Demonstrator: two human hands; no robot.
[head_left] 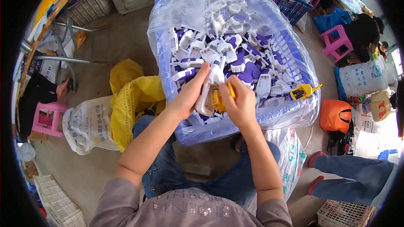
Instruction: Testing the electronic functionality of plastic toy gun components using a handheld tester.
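My left hand (190, 96) is closed around a white plastic toy part (216, 74), long and shaped somewhat like a toy gun, held over the near side of a crate. Closed beside it, my right hand (240, 104) grips a yellow plastic piece (218, 102) against the white part; fingers hide much of where they meet. Beneath both hands, the blue crate (202, 135), lined with clear plastic, holds many white and purple plastic toy parts (252, 69). A yellow toy part with dark slots (301, 92) lies at the crate's right side.
Left of the crate stand a yellow sack (126, 109) and a white woven sack (90, 124). Pink stools (48, 120) are on both sides. An orange bag (335, 117) sits at right, near another person's legs in jeans (349, 178). More people sit at far right.
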